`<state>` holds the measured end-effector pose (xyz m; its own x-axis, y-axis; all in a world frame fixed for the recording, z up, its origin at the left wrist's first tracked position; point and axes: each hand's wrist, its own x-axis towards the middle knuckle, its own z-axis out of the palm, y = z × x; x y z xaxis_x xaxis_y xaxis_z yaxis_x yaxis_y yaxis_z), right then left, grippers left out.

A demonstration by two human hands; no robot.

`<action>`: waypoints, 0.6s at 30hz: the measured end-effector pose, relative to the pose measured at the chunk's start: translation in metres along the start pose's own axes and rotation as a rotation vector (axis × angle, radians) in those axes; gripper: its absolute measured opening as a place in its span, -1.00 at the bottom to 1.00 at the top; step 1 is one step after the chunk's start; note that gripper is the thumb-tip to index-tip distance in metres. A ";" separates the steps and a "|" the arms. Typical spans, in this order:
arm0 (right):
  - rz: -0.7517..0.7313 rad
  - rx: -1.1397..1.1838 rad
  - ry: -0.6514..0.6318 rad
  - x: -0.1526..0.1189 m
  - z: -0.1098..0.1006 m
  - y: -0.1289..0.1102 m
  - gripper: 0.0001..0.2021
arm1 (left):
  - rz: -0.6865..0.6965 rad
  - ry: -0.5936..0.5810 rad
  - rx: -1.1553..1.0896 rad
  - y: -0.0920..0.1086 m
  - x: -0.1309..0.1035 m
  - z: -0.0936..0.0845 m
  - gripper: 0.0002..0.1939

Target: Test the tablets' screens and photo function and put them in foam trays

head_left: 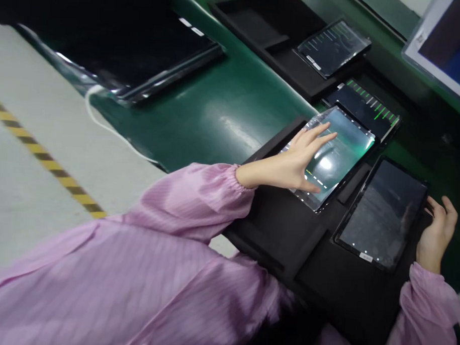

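Observation:
Fingers spread, my left hand (pixel 296 162) lies over the left part of a tablet-like panel (pixel 342 146) with a lit, reflective screen and clear film round its edges. To the right, a dark panel (pixel 383 213) with a small white label rests on the black foam tray (pixel 276 234). My right hand (pixel 438 232) is beside this panel's right edge, its fingers bent and apart; the fingertips reach the edge, and whether they touch it cannot be made out. Neither hand grips anything visible.
Behind are a panel with green marks (pixel 368 104) and a black tray (pixel 253 37) bearing another film-covered panel (pixel 340 48). Large dark sheets (pixel 117 43) lie on the green table (pixel 232 117) at left. A monitor (pixel 445 49) stands at upper right.

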<state>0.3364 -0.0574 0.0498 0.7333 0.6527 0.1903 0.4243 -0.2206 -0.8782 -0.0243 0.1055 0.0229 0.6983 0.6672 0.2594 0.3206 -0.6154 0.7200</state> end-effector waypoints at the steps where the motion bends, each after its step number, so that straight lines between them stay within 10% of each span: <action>1: -0.001 0.000 -0.004 -0.001 0.000 -0.002 -0.36 | -0.009 0.014 0.004 -0.001 0.001 0.002 0.43; 7: 0.006 -0.052 -0.110 -0.033 -0.011 -0.014 -0.29 | -0.073 0.056 -0.050 0.004 0.003 -0.009 0.27; 13: -0.005 -0.119 -0.477 -0.074 -0.047 -0.016 0.13 | -0.231 0.295 -0.073 -0.024 0.005 -0.026 -0.18; 18: -0.032 -0.191 -0.557 -0.074 -0.056 -0.004 0.20 | -0.298 0.214 -0.066 -0.034 0.004 -0.028 -0.05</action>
<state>0.3105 -0.1454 0.0637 0.3507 0.9322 -0.0890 0.5676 -0.2872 -0.7716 -0.0502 0.1407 0.0180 0.4285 0.8901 0.1554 0.4428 -0.3568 0.8226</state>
